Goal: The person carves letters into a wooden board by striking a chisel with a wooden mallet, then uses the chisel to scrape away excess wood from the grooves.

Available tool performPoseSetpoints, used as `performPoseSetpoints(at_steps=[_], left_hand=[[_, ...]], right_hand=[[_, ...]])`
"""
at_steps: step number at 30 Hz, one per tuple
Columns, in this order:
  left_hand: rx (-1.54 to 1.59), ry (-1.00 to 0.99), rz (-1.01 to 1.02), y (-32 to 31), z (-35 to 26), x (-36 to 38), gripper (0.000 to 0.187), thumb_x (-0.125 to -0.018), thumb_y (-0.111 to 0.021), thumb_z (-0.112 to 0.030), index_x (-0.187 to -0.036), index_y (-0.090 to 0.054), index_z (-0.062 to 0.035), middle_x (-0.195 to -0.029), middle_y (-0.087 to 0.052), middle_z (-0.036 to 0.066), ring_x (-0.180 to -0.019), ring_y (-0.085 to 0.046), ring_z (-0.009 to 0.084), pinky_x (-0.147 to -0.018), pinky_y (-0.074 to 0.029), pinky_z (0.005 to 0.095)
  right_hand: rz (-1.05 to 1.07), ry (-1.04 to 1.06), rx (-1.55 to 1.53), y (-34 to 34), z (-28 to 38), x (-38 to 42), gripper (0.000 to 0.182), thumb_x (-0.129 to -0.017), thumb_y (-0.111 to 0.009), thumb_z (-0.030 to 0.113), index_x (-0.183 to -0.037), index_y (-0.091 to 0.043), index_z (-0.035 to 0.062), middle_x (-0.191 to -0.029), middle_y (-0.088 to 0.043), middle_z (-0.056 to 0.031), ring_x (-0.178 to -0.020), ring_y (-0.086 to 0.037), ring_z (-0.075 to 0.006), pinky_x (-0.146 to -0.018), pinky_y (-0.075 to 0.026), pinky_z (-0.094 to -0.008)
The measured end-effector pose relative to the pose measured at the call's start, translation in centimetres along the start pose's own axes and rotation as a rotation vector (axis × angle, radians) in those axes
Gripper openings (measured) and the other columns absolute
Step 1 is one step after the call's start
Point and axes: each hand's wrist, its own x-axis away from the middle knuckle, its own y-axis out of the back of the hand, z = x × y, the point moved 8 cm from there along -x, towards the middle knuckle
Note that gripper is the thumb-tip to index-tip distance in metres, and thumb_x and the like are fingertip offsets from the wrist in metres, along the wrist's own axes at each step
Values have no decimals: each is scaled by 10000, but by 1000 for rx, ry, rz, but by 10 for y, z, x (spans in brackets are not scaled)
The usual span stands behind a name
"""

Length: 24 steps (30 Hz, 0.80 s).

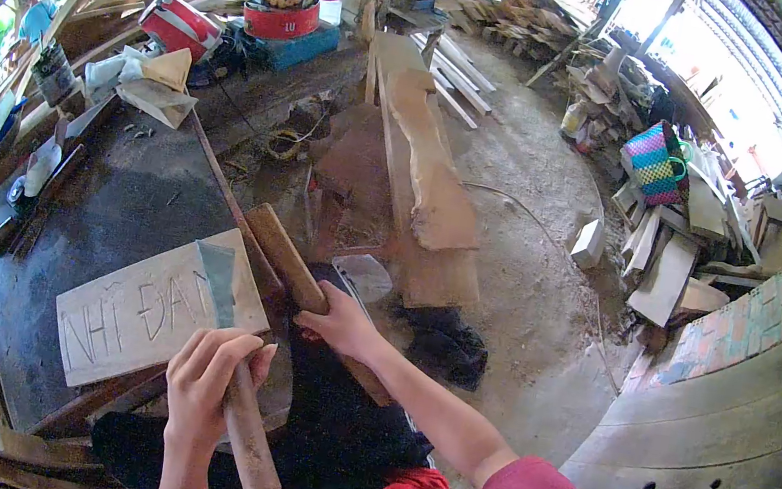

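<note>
A pale wooden board with carved letters reading "NHI DAI" lies on the dark tabletop. My left hand is closed around a tool with a round wooden handle; its flat, grey-blue blade lies over the right part of the board, across the letters' end. Just right of the board, my right hand grips a long brown wooden stick, which slants from upper left to lower right beside the table's edge. The blade's tip is near the board's upper edge.
A long plank stretches away ahead on the right. Scrap wood and a woven basket lie farther right. A red container and stacked tubs stand at the table's far side. A person is at the far left.
</note>
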Motion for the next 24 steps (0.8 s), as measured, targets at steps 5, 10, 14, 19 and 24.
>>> performPoseSetpoints(at_steps=[5, 10, 14, 19, 24], left_hand=[[5, 9, -4, 2, 0, 1, 245, -769, -820, -11, -950, -663, -62, -867, -694, 97, -758, -681, 278, -667, -545, 366], [-3, 22, -2, 5, 3, 6, 235, -776, -817, -15, -945, -662, -67, -860, -693, 91, -754, -684, 276, -671, -548, 366], [-12, -19, -27, 1, 2, 0, 228, -782, -822, -42, -943, -665, -72, -864, -692, 81, -749, -682, 261, -656, -545, 356], [-68, -57, 22, 1, -3, 10, 253, -780, -848, -162, -944, -668, -95, -876, -688, 52, -705, -663, 232, -607, -530, 346], [-86, -151, -11, -3, -14, 19, 247, -810, -833, -224, -920, -641, -115, -837, -636, -3, -666, -608, 140, -588, -514, 280]], right_hand=[[-1, 10, 9, 0, -6, -4, 390, -902, -744, 129, -1198, -543, -27, -882, -649, -74, -768, -640, -131, -662, -537, -298], [-24, 35, 107, 2, -10, -9, 374, -895, -752, 133, -1190, -575, -15, -868, -669, -77, -745, -645, -127, -662, -543, -309], [-42, -30, 84, 5, -12, -4, 453, -867, -800, 238, -1204, -592, 16, -904, -716, -130, -783, -669, -204, -715, -545, -378], [-27, 60, 94, 5, -34, -15, 407, -870, -795, 188, -1183, -604, 12, -953, -721, -84, -799, -643, -175, -726, -545, -364], [24, -13, -5, 0, -10, -6, 345, -901, -756, 144, -1170, -592, 4, -933, -696, -65, -752, -652, -145, -691, -563, -325]])
